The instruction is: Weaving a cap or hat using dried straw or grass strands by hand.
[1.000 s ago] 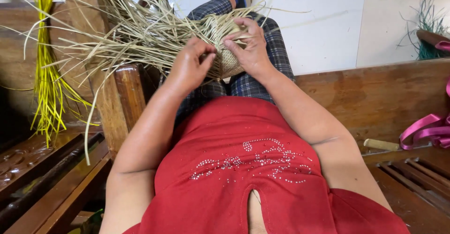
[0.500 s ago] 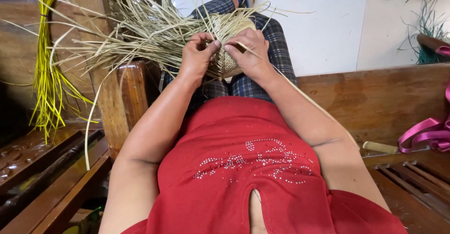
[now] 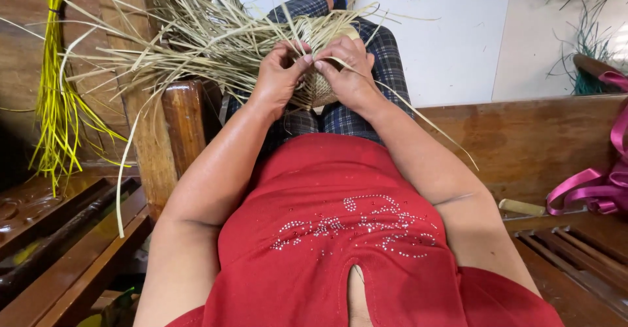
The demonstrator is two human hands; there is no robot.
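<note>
Our two hands meet over our lap, thumbs and fingertips drawn together. The left hand (image 3: 278, 78) is curled, its thumb and forefinger pinching a pale straw strip against the small woven basket (image 3: 320, 88). The right hand (image 3: 350, 72) lies over the top of the same piece, its fingers bent and closed on another strip (image 3: 418, 117) that trails down and away to the right, past our forearm. The two hands touch at the fingertips.

We see only a little of the basket's tight brown weave between and beneath the palms; it rests on our knees, which are clad in blue checked cloth (image 3: 386, 72). From it a great fan of loose dry straw strands (image 3: 196, 39) sprays out to the left and upward, across the upright wooden post (image 3: 140, 124) of the bench.

Farther left, a bundle of bright yellow strips (image 3: 55, 104) hangs down, well apart from the weaving. To the right, on the wooden bench (image 3: 543, 144), lie loops of pink ribbon (image 3: 595, 189) and, near them, a short pale stick (image 3: 522, 206). Our red top (image 3: 340, 248) with its beaded pattern fills the lower view.
</note>
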